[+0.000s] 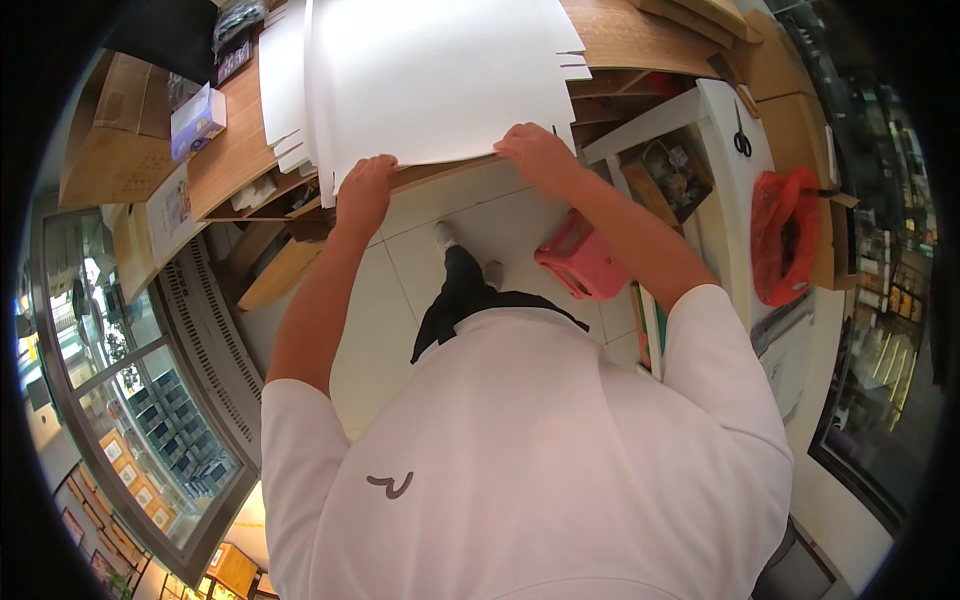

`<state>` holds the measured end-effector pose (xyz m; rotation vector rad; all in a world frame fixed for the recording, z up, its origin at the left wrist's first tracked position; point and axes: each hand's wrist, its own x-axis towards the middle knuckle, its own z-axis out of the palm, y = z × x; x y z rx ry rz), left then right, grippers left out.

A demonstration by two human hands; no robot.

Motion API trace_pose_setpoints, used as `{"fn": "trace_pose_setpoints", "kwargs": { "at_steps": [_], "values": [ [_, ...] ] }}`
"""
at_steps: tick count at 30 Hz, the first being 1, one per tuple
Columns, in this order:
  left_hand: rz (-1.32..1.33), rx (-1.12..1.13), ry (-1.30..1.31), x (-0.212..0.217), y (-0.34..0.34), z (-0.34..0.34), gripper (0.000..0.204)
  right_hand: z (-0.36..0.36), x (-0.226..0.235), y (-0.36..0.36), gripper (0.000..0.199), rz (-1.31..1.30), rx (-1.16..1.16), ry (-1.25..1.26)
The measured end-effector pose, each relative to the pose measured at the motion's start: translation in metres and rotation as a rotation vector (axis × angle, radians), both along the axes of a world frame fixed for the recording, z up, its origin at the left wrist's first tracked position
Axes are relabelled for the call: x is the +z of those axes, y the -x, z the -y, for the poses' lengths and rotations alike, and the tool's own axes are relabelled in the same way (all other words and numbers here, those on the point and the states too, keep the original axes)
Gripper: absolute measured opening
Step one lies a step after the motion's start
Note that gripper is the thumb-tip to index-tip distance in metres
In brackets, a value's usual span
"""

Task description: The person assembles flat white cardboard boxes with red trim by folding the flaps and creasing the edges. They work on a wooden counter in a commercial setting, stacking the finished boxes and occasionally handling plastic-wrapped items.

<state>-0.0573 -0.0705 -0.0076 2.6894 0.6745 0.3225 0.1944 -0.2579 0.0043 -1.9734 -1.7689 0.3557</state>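
In the head view, a white sheet [425,95] with slotted sides lies across the wooden worktop [232,135], its near edge by the worktop's front — and both hands grasp that edge, the left hand [365,190] with its grip closed on the left part, the right hand [540,158] with its grip closed further right. A purple box [198,124] stands left of the sheet; off to the right are black scissors [741,143] and a red bag [785,235] — and a pink stool [583,256] is on the floor [375,290] below.

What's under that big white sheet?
Under the white sheet is a brown wooden table, showing at both sides. Anything else there is covered, so I can't tell.
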Motion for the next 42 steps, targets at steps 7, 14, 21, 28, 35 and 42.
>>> {"fn": "trace_pose_setpoints", "kwargs": {
  "at_steps": [7, 14, 21, 28, 35, 42],
  "values": [
    [-0.247, 0.116, -0.169, 0.014, -0.03, -0.022, 0.011, -0.052, 0.012, -0.023, 0.032, -0.105, -0.312, 0.439],
    [0.056, -0.266, -0.492, -0.002, -0.017, 0.01, 0.042, -0.055, 0.01, -0.024, 0.038, -0.15, -0.373, 0.465],
    [-0.001, -0.085, -0.422, 0.005, -0.011, 0.013, 0.06, -0.039, 0.059, -0.028, 0.039, -0.462, -0.266, 0.37],
    [0.255, 0.452, -0.335, 0.01, 0.016, -0.058, 0.048, -0.027, -0.062, -0.137, 0.041, -0.585, -0.789, 0.066],
    [0.071, 0.598, 0.187, -0.015, 0.033, -0.103, 0.036, -0.013, -0.035, -0.089, 0.026, -0.851, -0.868, -0.169],
    [0.626, 0.716, 0.302, 0.007, 0.076, -0.021, 0.025, 0.019, 0.0, -0.042, 0.022, -0.801, -0.812, -0.484]
  ]
}}
